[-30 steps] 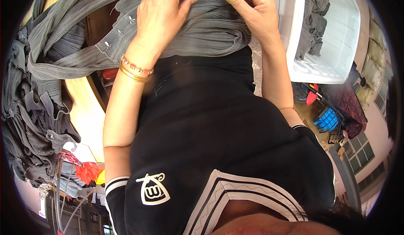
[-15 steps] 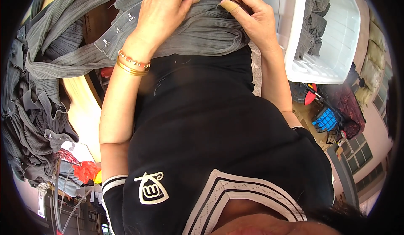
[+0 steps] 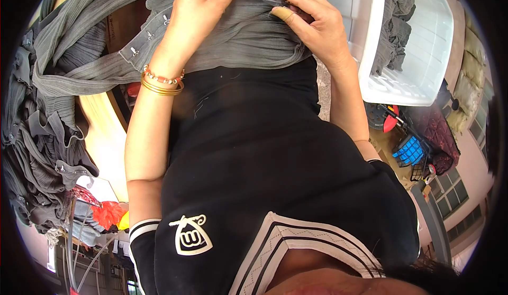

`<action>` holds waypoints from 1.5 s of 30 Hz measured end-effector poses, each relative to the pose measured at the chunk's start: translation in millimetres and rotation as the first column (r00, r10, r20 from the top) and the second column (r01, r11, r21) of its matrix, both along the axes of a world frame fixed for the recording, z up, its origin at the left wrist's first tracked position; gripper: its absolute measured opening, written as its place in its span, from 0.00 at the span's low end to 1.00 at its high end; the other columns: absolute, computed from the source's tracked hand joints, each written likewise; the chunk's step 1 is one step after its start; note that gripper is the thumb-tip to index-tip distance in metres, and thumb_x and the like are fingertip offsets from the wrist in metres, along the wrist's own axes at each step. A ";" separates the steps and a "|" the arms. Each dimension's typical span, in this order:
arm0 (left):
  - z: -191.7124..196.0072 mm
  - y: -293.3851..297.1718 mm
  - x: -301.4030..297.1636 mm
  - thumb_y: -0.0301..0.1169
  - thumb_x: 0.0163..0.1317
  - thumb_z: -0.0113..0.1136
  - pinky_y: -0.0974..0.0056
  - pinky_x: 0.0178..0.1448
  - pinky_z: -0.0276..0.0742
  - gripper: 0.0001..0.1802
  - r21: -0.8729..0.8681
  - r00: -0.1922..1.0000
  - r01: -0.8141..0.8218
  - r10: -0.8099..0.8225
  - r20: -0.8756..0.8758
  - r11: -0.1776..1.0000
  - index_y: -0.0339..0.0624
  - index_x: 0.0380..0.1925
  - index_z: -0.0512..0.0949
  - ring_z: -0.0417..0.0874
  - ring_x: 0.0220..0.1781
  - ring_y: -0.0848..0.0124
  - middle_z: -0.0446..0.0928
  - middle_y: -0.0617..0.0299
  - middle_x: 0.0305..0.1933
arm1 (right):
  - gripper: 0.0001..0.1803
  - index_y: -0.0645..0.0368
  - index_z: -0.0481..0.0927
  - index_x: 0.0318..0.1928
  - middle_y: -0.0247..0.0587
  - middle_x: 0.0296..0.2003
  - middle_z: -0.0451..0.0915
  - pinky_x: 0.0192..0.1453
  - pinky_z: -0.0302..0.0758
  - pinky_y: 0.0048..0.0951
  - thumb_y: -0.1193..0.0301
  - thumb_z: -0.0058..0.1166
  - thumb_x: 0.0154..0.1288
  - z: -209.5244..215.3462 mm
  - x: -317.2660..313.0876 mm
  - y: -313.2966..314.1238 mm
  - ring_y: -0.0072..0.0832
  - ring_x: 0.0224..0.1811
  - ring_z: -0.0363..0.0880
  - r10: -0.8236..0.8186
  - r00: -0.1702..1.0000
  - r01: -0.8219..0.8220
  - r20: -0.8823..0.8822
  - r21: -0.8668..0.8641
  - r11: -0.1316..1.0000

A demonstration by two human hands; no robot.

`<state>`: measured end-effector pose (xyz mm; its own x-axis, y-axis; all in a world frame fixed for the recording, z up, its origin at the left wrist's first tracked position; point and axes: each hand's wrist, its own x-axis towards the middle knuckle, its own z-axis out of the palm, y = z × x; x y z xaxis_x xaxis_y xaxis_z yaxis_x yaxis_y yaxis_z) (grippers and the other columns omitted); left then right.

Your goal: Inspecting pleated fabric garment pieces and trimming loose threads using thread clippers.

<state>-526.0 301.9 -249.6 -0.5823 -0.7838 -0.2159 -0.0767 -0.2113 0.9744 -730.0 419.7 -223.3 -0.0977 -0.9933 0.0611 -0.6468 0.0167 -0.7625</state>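
Both hands — left hand (image 3: 198, 17), right hand (image 3: 312, 22) — pinch a grey pleated garment (image 3: 238, 41).

The grey pleated garment (image 3: 238, 36) lies bunched across the person's lap at about 12 o'clock in the view, its fine ribbed fabric gathered in soft folds against the black top. A flat edge band (image 3: 153, 30) with small metal hooks runs along it, from about 10 o'clock at the left up to the top centre. The left hand (image 3: 198, 9) pinches the band at the top, thumb and fingers closed on the fabric. The right hand (image 3: 312, 25), just beside it, grips the same band, fingertips pressed onto a hook.
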 end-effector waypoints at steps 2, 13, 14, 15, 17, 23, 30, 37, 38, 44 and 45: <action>-4.3 -1.7 2.9 0.22 0.69 0.64 0.78 0.31 0.68 0.07 0.046 0.999 -0.023 0.024 -0.029 0.999 0.40 0.44 0.78 0.75 0.29 0.85 0.80 0.71 0.34 | 0.18 0.55 0.88 0.54 0.30 0.29 0.74 0.34 0.69 0.22 0.71 0.70 0.63 2.9 3.1 -2.7 0.18 0.29 0.70 0.018 0.999 -0.018 -0.035 0.004 1.000; -1.2 -4.0 7.1 0.22 0.69 0.64 0.80 0.34 0.69 0.09 0.199 0.977 -0.120 0.151 -0.148 0.973 0.40 0.48 0.79 0.79 0.35 0.85 0.82 0.70 0.37 | 0.13 0.62 0.87 0.46 0.47 0.34 0.81 0.40 0.79 0.38 0.67 0.65 0.66 -1.5 17.5 -30.9 0.45 0.36 0.84 0.145 0.980 -0.194 -0.137 -0.501 0.844; -2.2 -4.0 8.4 0.22 0.69 0.64 0.80 0.34 0.69 0.09 0.198 0.978 -0.123 0.153 -0.142 0.972 0.40 0.48 0.79 0.79 0.35 0.85 0.82 0.70 0.37 | 0.14 0.62 0.87 0.47 0.47 0.34 0.82 0.40 0.80 0.38 0.66 0.65 0.66 15.2 23.0 -30.8 0.45 0.36 0.84 0.131 0.979 -0.169 -0.155 -0.272 0.947; -2.7 -4.0 8.8 0.22 0.69 0.64 0.80 0.34 0.69 0.09 0.198 0.979 -0.123 0.152 -0.138 0.973 0.40 0.48 0.79 0.79 0.36 0.85 0.82 0.70 0.37 | 0.14 0.61 0.87 0.47 0.48 0.35 0.82 0.41 0.80 0.38 0.66 0.65 0.66 24.9 25.5 -30.7 0.45 0.37 0.84 0.119 0.977 -0.126 -0.179 -0.028 0.992; -5.9 -5.0 9.8 0.22 0.69 0.64 0.80 0.34 0.69 0.09 0.195 0.977 -0.111 0.143 -0.158 0.975 0.40 0.48 0.79 0.79 0.36 0.85 0.82 0.70 0.38 | 0.14 0.61 0.87 0.47 0.48 0.35 0.82 0.41 0.80 0.38 0.66 0.64 0.66 25.0 26.0 -31.9 0.46 0.37 0.84 0.117 0.979 -0.124 -0.165 -0.035 0.992; -17.2 -4.9 3.5 0.21 0.69 0.64 0.80 0.33 0.69 0.08 0.247 0.816 0.036 0.114 -0.567 0.968 0.40 0.46 0.80 0.79 0.35 0.85 0.82 0.70 0.37 | 0.13 0.60 0.87 0.47 0.47 0.35 0.82 0.41 0.80 0.39 0.66 0.64 0.66 19.4 25.5 -33.3 0.46 0.36 0.84 0.117 0.981 -0.123 -0.152 -0.030 0.992; -6.8 -5.3 10.3 0.21 0.68 0.64 0.80 0.32 0.68 0.08 0.176 0.980 -0.131 0.154 -0.128 0.976 0.40 0.45 0.80 0.78 0.33 0.85 0.82 0.70 0.36 | 0.11 0.61 0.88 0.45 0.46 0.30 0.81 0.37 0.78 0.36 0.68 0.65 0.66 21.1 16.4 -34.0 0.42 0.33 0.84 0.080 0.996 -0.081 0.044 0.000 0.997; -8.4 -5.9 10.2 0.22 0.69 0.65 0.80 0.30 0.67 0.07 0.192 0.969 -0.176 0.204 -0.140 0.966 0.40 0.44 0.81 0.75 0.29 0.85 0.82 0.70 0.35 | 0.12 0.65 0.87 0.47 0.42 0.30 0.80 0.36 0.74 0.28 0.73 0.66 0.65 31.5 8.3 -31.2 0.28 0.30 0.78 -0.072 0.989 0.065 0.127 0.058 0.996; -10.0 -6.0 10.9 0.23 0.69 0.63 0.77 0.32 0.71 0.06 0.150 0.968 -0.172 0.195 -0.156 0.974 0.39 0.45 0.81 0.78 0.30 0.82 0.83 0.67 0.36 | 0.13 0.67 0.86 0.49 0.37 0.30 0.77 0.36 0.71 0.24 0.75 0.66 0.65 30.1 5.4 -29.2 0.21 0.31 0.75 -0.107 0.980 0.107 0.167 0.011 0.994; 4.1 11.2 -10.6 0.29 0.69 0.67 0.76 0.34 0.66 0.10 -0.357 0.995 0.040 -0.002 0.105 0.933 0.42 0.48 0.84 0.68 0.30 0.85 0.73 0.74 0.30 | 0.14 0.66 0.86 0.51 0.31 0.33 0.77 0.38 0.70 0.21 0.75 0.66 0.66 -16.9 -24.4 -14.3 0.18 0.34 0.74 0.101 0.781 0.163 0.616 -0.358 0.919; 6.8 14.3 -15.0 0.29 0.68 0.68 0.76 0.35 0.67 0.09 -0.488 0.985 0.090 -0.006 0.171 0.868 0.42 0.47 0.85 0.68 0.29 0.84 0.73 0.73 0.31 | 0.14 0.66 0.86 0.51 0.31 0.34 0.77 0.39 0.71 0.21 0.75 0.66 0.67 16.7 -16.9 -8.2 0.17 0.35 0.74 -0.246 0.923 0.238 0.296 0.064 0.969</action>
